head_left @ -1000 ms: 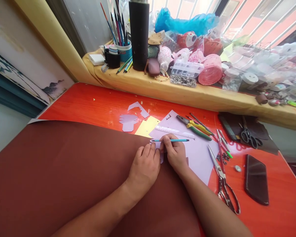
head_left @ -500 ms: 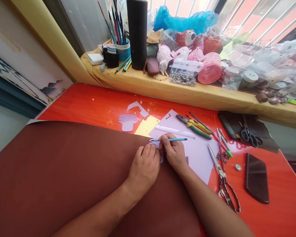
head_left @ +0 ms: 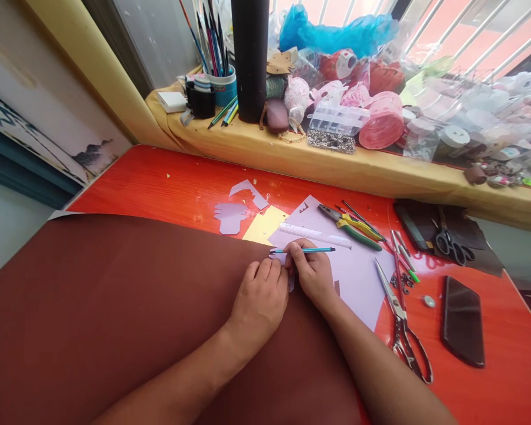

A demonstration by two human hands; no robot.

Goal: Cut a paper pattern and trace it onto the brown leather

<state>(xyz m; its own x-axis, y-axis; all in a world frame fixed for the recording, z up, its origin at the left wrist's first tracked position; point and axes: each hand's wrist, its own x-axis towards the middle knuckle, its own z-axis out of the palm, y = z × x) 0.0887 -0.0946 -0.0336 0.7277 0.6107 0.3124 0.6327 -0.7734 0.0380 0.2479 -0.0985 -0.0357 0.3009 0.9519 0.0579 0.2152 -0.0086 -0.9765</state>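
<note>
A large brown sheet, like leather, covers the left and near side of the table. At its far right edge my left hand presses down a small lilac paper cutout, its fingers bent and close together. Most of that cutout is hidden under the fingers. Close beside it, my right hand grips a blue pencil between thumb and fingers. The pencil lies almost level, its tip pointing left over the cutout's far edge.
Beyond the sheet lie a lilac paper hand shape and a white ruler. Pliers, large scissors, a phone and small black-handled scissors are on the right. Craft supplies crowd the window ledge.
The camera view has shifted very slightly. Both hands, the pencil and the cutout keep nearly the same place on the sheet.
</note>
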